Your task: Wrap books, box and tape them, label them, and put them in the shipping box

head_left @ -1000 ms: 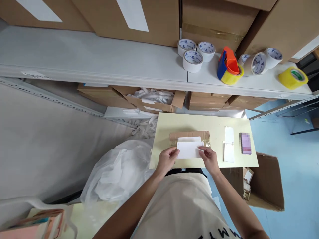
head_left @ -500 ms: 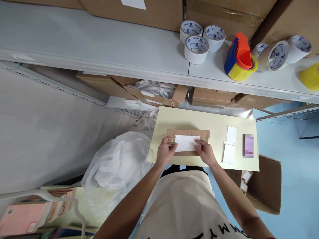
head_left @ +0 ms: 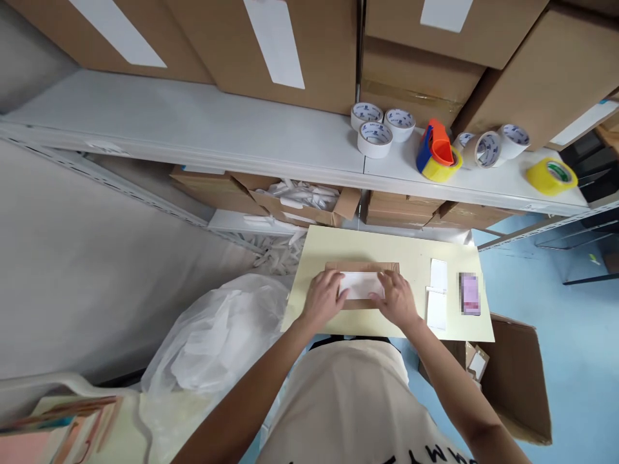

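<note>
A small flat cardboard box point(head_left: 358, 266) lies on the pale yellow table, with a white label point(head_left: 362, 285) on its upper face. My left hand point(head_left: 323, 298) grips the box's left end, its thumb and fingertips at the label's left edge. At the other end my right hand point(head_left: 397, 300) holds the box in the same way, its thumb and fingers over the label's right edge. Both palms hide the ends of the box.
White label stacks point(head_left: 436, 299) and a blurred pinkish phone-shaped item point(head_left: 469, 294) lie on the table point(head_left: 319, 248). An open carton point(head_left: 517, 374) stands at right, a plastic bag point(head_left: 217, 335) at left. Tape rolls point(head_left: 375, 139) and a tape dispenser point(head_left: 439, 151) sit on the shelf point(head_left: 271, 138).
Both hands have gone from pinching the label's edges to lying over the ends of the box, thumbs on the label. The view has tilted up, showing more of the shelf.
</note>
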Available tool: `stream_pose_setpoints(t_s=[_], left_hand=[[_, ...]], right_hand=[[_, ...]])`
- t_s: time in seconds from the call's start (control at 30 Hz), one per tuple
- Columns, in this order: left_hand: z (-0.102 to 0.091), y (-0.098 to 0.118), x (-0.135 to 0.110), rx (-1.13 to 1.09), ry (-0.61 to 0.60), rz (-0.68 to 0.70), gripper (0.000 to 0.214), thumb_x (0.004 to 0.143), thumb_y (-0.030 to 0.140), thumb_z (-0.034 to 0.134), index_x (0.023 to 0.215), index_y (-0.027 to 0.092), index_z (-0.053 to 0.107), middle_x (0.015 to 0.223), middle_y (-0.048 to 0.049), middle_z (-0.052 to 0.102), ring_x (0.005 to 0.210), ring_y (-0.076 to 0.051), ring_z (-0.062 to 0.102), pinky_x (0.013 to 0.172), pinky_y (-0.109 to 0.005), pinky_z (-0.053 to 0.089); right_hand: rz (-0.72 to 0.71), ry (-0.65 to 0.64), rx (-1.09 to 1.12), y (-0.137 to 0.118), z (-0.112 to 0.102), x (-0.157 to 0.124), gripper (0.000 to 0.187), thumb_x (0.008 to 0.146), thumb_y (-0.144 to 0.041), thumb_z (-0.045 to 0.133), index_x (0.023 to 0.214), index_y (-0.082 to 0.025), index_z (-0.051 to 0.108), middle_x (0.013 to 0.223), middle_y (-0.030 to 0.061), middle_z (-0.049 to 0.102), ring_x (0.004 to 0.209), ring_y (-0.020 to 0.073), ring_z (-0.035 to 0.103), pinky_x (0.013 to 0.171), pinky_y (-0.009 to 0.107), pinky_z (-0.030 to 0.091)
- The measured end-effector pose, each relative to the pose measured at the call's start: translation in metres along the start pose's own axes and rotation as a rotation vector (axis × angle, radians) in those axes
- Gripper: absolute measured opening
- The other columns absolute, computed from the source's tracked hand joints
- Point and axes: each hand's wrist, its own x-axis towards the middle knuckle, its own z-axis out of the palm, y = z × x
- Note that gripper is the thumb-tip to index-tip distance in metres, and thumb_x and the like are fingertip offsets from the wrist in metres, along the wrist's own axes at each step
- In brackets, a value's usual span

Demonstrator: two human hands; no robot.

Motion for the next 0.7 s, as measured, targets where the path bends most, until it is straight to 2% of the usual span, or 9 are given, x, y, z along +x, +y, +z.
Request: stream_pose_setpoints(t_s=[0.07, 0.1, 0.2, 0.3, 0.4, 0.47, 0.53, 0.6, 0.7], left_hand=[[0.010, -0.004, 0.002, -0.009, -0.022, 0.245, 0.046, 0.089, 0.037, 0.050, 0.129, 0.017, 0.056, 0.140, -0.0144, 0.055, 0.131, -0.030, 0.048, 0.112, -0.047, 0.032], [0.016, -0.008, 0.003, 0.000, -0.052, 0.305, 0.051, 0.089, 0.039, 0.050, 0.135, 0.017, 0.052, 0.146, -0.0146, 0.050, 0.136, -0.030, 0.044, 0.115, -0.050, 0.027], [0.026, -0.028, 0.004, 0.064, -0.118, 0.321, 0.062, 0.092, 0.044, 0.045, 0.147, 0.016, 0.039, 0.154, -0.0164, 0.039, 0.143, -0.031, 0.034, 0.117, -0.057, 0.018], [0.026, -0.045, -0.001, 0.128, -0.122, 0.342, 0.076, 0.091, 0.054, 0.043, 0.153, 0.014, 0.026, 0.157, -0.0185, 0.030, 0.146, -0.033, 0.026, 0.117, -0.060, 0.010], [0.026, -0.044, -0.009, 0.162, -0.133, 0.500, 0.091, 0.085, 0.065, 0.045, 0.155, 0.014, 0.016, 0.159, -0.0183, 0.025, 0.148, -0.034, 0.020, 0.117, -0.058, 0.006], [0.030, -0.037, -0.014, 0.167, -0.167, 0.612, 0.091, 0.085, 0.065, 0.044, 0.156, 0.015, 0.015, 0.159, -0.0156, 0.027, 0.149, -0.032, 0.019, 0.119, -0.055, 0.007], [0.036, -0.033, -0.018, 0.172, -0.191, 0.644, 0.082, 0.089, 0.060, 0.042, 0.155, 0.016, 0.019, 0.158, -0.0137, 0.030, 0.148, -0.030, 0.022, 0.119, -0.055, 0.008], [0.041, -0.036, -0.022, 0.177, -0.179, 0.618, 0.073, 0.092, 0.053, 0.039, 0.154, 0.017, 0.023, 0.158, -0.0129, 0.032, 0.147, -0.029, 0.025, 0.118, -0.056, 0.010], [0.042, -0.047, -0.025, 0.175, -0.115, 0.573, 0.067, 0.093, 0.048, 0.041, 0.153, 0.021, 0.027, 0.157, -0.0126, 0.034, 0.146, -0.029, 0.027, 0.118, -0.057, 0.011]], right_hand=[[-0.141, -0.004, -0.039, -0.005, 0.017, 0.001, 0.068, 0.094, -0.060, 0.039, 0.142, -0.013, 0.048, 0.147, 0.0189, 0.047, 0.135, 0.0333, 0.043, 0.107, 0.046, 0.037], [-0.162, -0.026, -0.062, -0.005, 0.025, 0.000, 0.070, 0.095, -0.061, 0.036, 0.146, -0.012, 0.043, 0.150, 0.0184, 0.043, 0.139, 0.0325, 0.039, 0.110, 0.047, 0.034], [-0.076, -0.034, -0.145, 0.006, 0.045, -0.010, 0.074, 0.096, -0.061, 0.028, 0.152, -0.013, 0.030, 0.155, 0.0173, 0.036, 0.143, 0.0325, 0.033, 0.113, 0.053, 0.027], [0.023, 0.055, -0.218, 0.015, 0.052, -0.028, 0.082, 0.094, -0.067, 0.025, 0.155, -0.012, 0.020, 0.158, 0.0193, 0.028, 0.146, 0.0361, 0.025, 0.114, 0.060, 0.020], [-0.021, 0.109, -0.238, 0.005, 0.057, -0.039, 0.088, 0.092, -0.070, 0.027, 0.155, -0.009, 0.017, 0.159, 0.0198, 0.023, 0.148, 0.0363, 0.019, 0.116, 0.058, 0.017], [-0.098, 0.089, -0.221, -0.011, 0.064, -0.041, 0.083, 0.094, -0.066, 0.027, 0.155, -0.010, 0.019, 0.159, 0.0175, 0.024, 0.148, 0.0332, 0.021, 0.117, 0.053, 0.020], [-0.126, 0.058, -0.201, -0.023, 0.072, -0.041, 0.076, 0.096, -0.061, 0.027, 0.154, -0.012, 0.023, 0.158, 0.0153, 0.028, 0.147, 0.0296, 0.025, 0.117, 0.049, 0.023], [-0.074, 0.051, -0.199, -0.028, 0.079, -0.044, 0.070, 0.098, -0.056, 0.026, 0.153, -0.013, 0.026, 0.158, 0.0144, 0.030, 0.147, 0.0279, 0.027, 0.116, 0.048, 0.024], [0.078, 0.073, -0.225, -0.018, 0.082, -0.056, 0.069, 0.098, -0.055, 0.030, 0.153, -0.013, 0.027, 0.158, 0.0158, 0.030, 0.147, 0.0304, 0.027, 0.115, 0.054, 0.023]])
